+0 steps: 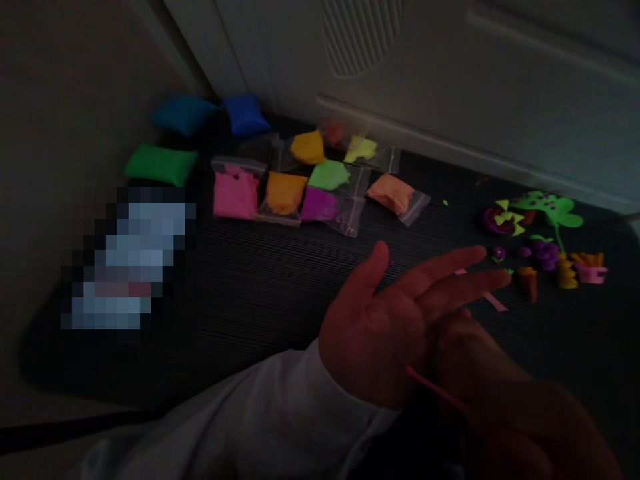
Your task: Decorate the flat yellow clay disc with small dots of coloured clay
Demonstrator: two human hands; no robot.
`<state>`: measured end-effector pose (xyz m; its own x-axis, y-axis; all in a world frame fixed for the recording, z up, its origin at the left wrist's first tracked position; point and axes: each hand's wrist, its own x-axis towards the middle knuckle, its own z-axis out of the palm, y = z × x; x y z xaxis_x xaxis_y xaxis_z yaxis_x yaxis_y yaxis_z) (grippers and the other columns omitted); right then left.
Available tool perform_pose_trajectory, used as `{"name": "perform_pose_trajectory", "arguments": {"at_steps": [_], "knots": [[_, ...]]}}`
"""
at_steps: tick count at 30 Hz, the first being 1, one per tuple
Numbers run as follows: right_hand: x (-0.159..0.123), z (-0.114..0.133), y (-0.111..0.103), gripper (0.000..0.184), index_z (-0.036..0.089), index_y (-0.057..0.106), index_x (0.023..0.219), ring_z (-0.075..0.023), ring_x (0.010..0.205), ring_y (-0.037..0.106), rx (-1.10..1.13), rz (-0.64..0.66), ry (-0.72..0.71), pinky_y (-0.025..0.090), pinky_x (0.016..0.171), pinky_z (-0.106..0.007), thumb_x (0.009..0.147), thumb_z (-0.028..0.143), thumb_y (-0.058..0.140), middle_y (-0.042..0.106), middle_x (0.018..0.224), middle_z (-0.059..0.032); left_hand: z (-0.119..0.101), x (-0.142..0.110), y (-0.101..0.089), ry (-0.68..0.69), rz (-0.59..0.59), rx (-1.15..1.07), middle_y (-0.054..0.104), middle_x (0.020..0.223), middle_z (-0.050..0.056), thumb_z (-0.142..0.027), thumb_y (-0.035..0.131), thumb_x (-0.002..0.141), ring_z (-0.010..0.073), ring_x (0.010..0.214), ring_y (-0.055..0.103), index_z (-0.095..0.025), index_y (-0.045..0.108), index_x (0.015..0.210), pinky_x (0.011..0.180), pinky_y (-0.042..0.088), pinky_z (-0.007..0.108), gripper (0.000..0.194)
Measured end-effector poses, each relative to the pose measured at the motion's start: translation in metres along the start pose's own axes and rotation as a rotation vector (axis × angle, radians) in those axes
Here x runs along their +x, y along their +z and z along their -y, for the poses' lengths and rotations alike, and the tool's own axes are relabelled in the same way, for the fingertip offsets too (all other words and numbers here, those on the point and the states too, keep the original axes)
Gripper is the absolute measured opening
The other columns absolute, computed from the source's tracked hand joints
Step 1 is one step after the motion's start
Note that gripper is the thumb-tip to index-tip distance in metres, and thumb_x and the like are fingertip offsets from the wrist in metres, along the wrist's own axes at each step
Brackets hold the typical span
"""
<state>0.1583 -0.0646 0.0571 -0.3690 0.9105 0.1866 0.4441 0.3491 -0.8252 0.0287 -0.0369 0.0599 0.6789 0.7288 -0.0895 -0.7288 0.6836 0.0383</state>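
My left hand (385, 327) is held palm up above the dark table, thumb and two fingers stretched out; its other fingers are hidden behind my right hand. Curled close against its outer edge is my right hand (505, 387). A thin pink stick (437, 388) runs from my right hand, its tip at the left palm. In the dim light I cannot tell whether it is a tool or rolled clay. Behind my left fingertips lies a flat pink strip (495, 301), partly covered by them.
Bags of coloured modelling clay, including a pink bag (235, 192) and a peach bag (393, 195), lie toward the back. At right are small clay figures, among them purple grapes (544, 253) and a pink cup of fries (591, 272). A blurred-out phone-like screen (135, 260) lies left.
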Motion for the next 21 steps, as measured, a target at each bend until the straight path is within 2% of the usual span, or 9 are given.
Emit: {"name": "perform_pose_trajectory", "arguments": {"at_steps": [2, 3, 6, 9, 13, 14, 16, 18, 21], "knots": [[-0.001, 0.011, 0.002, 0.036, 0.023, 0.048, 0.055, -0.0153, 0.048, 0.044, 0.019, -0.045, 0.002, 0.038, 0.047, -0.031, 0.081, 0.040, 0.031, 0.040, 0.045, -0.0017, 0.000, 0.000, 0.000, 0.006, 0.019, 0.001, 0.034, 0.131, 0.008, -0.059, 0.021, 0.074, 0.0270, 0.126, 0.013, -0.018, 0.040, 0.119, 0.101, 0.012, 0.043, 0.064], [-0.001, 0.017, 0.003, 0.032, 0.023, 0.049, 0.058, -0.0170, 0.055, 0.047, 0.002, -0.017, 0.109, 0.040, 0.054, -0.033, 0.081, 0.035, 0.030, 0.044, 0.050, -0.0030, 0.000, 0.000, 0.000, 0.004, 0.023, 0.005, 0.034, 0.131, 0.007, -0.060, 0.020, 0.074, 0.0274, 0.126, 0.014, -0.018, 0.040, 0.120, 0.101, 0.013, 0.044, 0.065], [-0.003, 0.028, 0.002, 0.026, 0.024, 0.050, 0.064, -0.0186, 0.061, 0.048, 0.035, -0.038, 0.108, 0.040, 0.059, -0.035, 0.081, 0.035, 0.032, 0.045, 0.053, -0.0031, 0.001, -0.001, 0.001, -0.001, 0.013, 0.018, 0.034, 0.131, 0.007, -0.061, 0.019, 0.073, 0.0282, 0.125, 0.017, -0.020, 0.039, 0.120, 0.100, 0.015, 0.044, 0.065], [-0.004, 0.027, -0.001, 0.021, 0.026, 0.051, 0.069, -0.0184, 0.062, 0.049, 0.033, -0.033, 0.081, 0.041, 0.061, -0.035, 0.079, 0.035, 0.035, 0.047, 0.054, -0.0022, 0.001, -0.001, 0.003, -0.006, -0.005, 0.032, 0.036, 0.130, 0.006, -0.061, 0.019, 0.073, 0.0277, 0.125, 0.020, -0.021, 0.040, 0.120, 0.099, 0.017, 0.044, 0.065], [-0.003, 0.017, -0.003, 0.028, 0.022, 0.046, 0.060, -0.0146, 0.054, 0.046, 0.035, 0.027, -0.009, 0.041, 0.061, -0.036, 0.081, 0.032, 0.031, 0.045, 0.051, -0.0010, 0.000, -0.002, 0.003, 0.004, -0.020, 0.055, 0.036, 0.130, 0.007, -0.060, 0.017, 0.073, 0.0273, 0.123, 0.024, -0.020, 0.037, 0.122, 0.098, 0.018, 0.044, 0.066], [-0.003, 0.015, -0.003, 0.028, 0.021, 0.045, 0.060, -0.0154, 0.057, 0.047, 0.018, 0.049, 0.042, 0.042, 0.064, -0.037, 0.081, 0.032, 0.031, 0.045, 0.052, -0.0017, 0.000, -0.002, 0.003, 0.002, -0.010, 0.059, 0.036, 0.130, 0.006, -0.060, 0.017, 0.074, 0.0265, 0.123, 0.025, -0.020, 0.036, 0.122, 0.098, 0.019, 0.043, 0.066], [-0.003, 0.014, -0.002, 0.028, 0.022, 0.046, 0.062, -0.0135, 0.051, 0.046, 0.050, 0.019, -0.127, 0.043, 0.056, -0.033, 0.082, 0.033, 0.030, 0.044, 0.048, 0.0004, -0.001, -0.002, 0.002, -0.006, 0.011, 0.063, 0.035, 0.130, 0.006, -0.060, 0.018, 0.074, 0.0247, 0.122, 0.028, -0.020, 0.035, 0.123, 0.098, 0.021, 0.039, 0.065], [-0.002, 0.015, -0.001, 0.025, 0.022, 0.048, 0.068, -0.0137, 0.053, 0.047, 0.040, 0.009, -0.138, 0.043, 0.054, -0.032, 0.082, 0.033, 0.031, 0.047, 0.050, 0.0002, -0.001, -0.002, 0.001, -0.004, 0.017, 0.061, 0.034, 0.131, 0.007, -0.060, 0.019, 0.074, 0.0243, 0.120, 0.031, -0.019, 0.034, 0.124, 0.097, 0.022, 0.038, 0.066], [-0.002, 0.016, 0.000, 0.026, 0.020, 0.049, 0.065, -0.0141, 0.056, 0.049, 0.012, 0.045, 0.055, 0.043, 0.058, -0.033, 0.082, 0.029, 0.032, 0.049, 0.054, -0.0019, -0.001, -0.001, 0.000, 0.009, 0.031, 0.058, 0.033, 0.131, 0.009, -0.061, 0.018, 0.073, 0.0240, 0.117, 0.035, -0.018, 0.033, 0.124, 0.095, 0.025, 0.037, 0.068]]}}
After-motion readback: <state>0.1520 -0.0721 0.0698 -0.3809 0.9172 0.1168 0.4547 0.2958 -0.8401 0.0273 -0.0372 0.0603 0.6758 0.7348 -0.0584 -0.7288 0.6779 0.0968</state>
